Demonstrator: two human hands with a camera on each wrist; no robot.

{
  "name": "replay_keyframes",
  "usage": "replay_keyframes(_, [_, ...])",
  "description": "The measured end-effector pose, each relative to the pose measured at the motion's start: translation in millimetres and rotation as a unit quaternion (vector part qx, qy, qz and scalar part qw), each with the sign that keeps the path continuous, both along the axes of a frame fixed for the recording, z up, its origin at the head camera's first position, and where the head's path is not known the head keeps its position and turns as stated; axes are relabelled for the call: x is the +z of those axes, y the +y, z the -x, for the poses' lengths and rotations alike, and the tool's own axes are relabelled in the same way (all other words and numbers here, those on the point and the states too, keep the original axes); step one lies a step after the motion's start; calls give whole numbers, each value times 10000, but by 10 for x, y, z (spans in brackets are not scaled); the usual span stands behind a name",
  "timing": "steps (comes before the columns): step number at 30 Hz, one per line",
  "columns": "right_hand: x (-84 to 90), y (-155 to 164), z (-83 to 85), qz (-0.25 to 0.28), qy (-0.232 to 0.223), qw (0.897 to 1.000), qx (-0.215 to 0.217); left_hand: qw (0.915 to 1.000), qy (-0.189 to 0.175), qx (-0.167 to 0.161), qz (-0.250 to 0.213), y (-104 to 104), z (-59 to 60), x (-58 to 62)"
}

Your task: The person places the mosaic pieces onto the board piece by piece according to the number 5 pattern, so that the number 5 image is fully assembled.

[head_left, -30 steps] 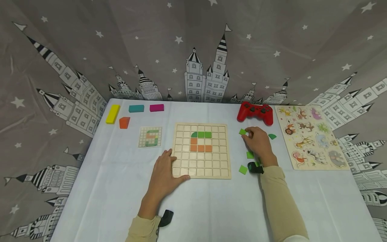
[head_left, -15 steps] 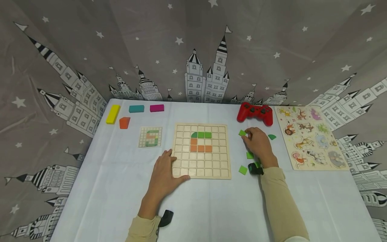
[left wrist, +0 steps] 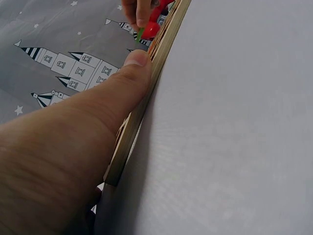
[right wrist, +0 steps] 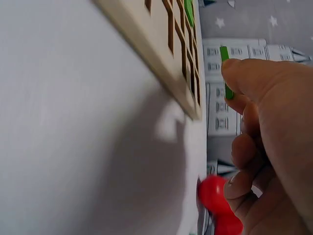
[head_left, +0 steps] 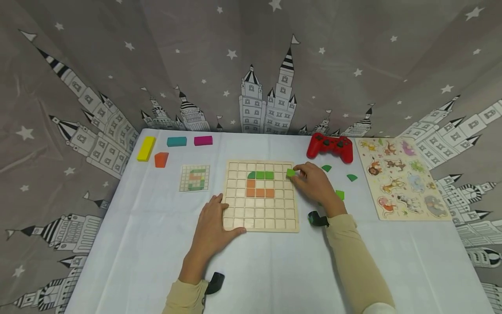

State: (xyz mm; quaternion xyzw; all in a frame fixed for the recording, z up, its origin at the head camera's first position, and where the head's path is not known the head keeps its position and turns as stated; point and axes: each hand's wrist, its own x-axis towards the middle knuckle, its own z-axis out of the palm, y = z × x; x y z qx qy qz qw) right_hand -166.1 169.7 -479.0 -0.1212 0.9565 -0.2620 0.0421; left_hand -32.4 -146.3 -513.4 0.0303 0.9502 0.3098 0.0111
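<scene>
My right hand (head_left: 313, 181) pinches a green square tile (head_left: 290, 173) between thumb and fingertips, over the right edge of the wooden grid board (head_left: 260, 213). In the right wrist view the tile (right wrist: 227, 73) stands edge-on, held above the board (right wrist: 161, 63). On the board sit a dark green quarter-round piece (head_left: 252, 175), two green squares (head_left: 264, 175) and several orange squares (head_left: 260, 192). My left hand (head_left: 211, 224) rests at the board's near left corner with fingers spread, the thumb along its front edge. The left wrist view shows that thumb (left wrist: 134, 73) against the board's side.
Left of the board lies a small pattern card (head_left: 195, 178). Colored blocks (head_left: 176, 141) stand behind it. A red game controller (head_left: 330, 147) and an animal puzzle board (head_left: 404, 179) lie to the right. Near my right hand are dark green quarter-rounds (head_left: 351, 177) and a green square (head_left: 340, 194).
My right hand has moved left with the green tile, from the table to over the board's right edge. Another dark green quarter-round now shows behind it. My left hand stays put.
</scene>
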Motion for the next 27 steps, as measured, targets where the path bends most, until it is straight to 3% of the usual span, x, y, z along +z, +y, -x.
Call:
replay_keyframes(7, [-36, -201, 40, -6, -248, 9991, 341, 10000, -32, 10, -37, 7, -9, 0])
replay_keyframes(15, [-62, -293, 83, -211, -199, 9982, 523, 9998, -187, -15, -29, 10, -2, 38])
replay_keyframes(27, [-77, -331, 98, -256, 18, 9975, 653, 9999, -120, -16, -9, -2, 2, 29])
